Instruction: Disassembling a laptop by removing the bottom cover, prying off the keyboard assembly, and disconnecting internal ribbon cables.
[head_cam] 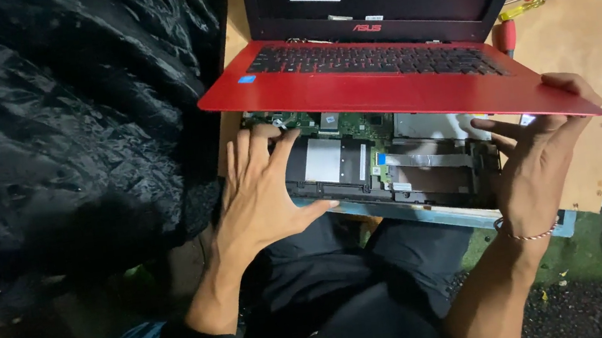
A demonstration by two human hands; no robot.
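The red laptop top cover (399, 90), keyboard and screen attached, stands tilted up off the base (394, 168) at the front edge of the surface (586, 38). The right hand (539, 153) has its grip closed on the cover's front right corner, thumb over and fingers under, while the left hand (265, 189) lies flat and released on the base's left end, holding nothing. Judged stiff but thin, light and fragile, with a ribbon cable (424, 159) exposed beneath; best held by the front corners, away from the board.

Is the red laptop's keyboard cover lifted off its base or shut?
Lifted: the red keyboard cover tilts up in the right hand, exposing the circuit board.
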